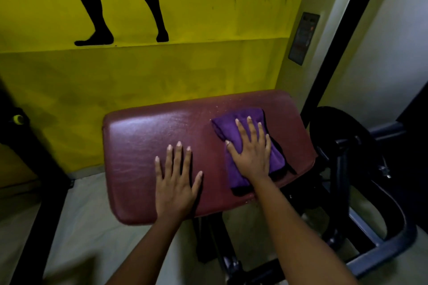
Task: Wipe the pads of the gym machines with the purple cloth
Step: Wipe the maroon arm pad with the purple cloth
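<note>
Head view: right hand [251, 152] presses purple cloth [234, 122] on pad [143, 141].

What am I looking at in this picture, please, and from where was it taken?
This one picture comes from a camera worn on a person's head, looking down at their two bare hands. In front lies a gym machine's maroon pad. The left hand rests flat on the bare pad, fingers straight. The right hand presses a folded purple cloth flat on the pad's right part. Behind is a yellow wall; the machine's dark metal frame shows at right.
</note>
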